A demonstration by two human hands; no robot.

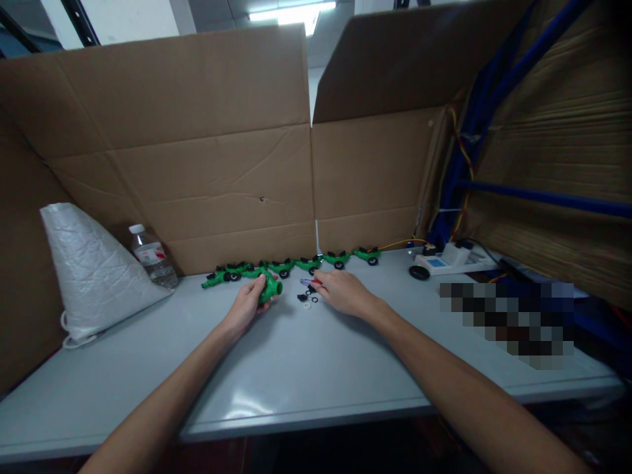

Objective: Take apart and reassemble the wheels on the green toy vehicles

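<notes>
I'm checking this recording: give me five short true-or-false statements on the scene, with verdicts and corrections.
1. The left hand holds a green, plastic-looking piece with a round end. True.
2. The clear plastic bottle with a white cap is left of the silvery-white bag. False: it is on the bag's right.
3. A small irregular black piece lies between the left hand and the right hand. True.
4. The right hand holds nothing. False: it holds a small, partly red tool.
5. Green pieces with black wheels stand before the brown cardboard wall. True.
</notes>
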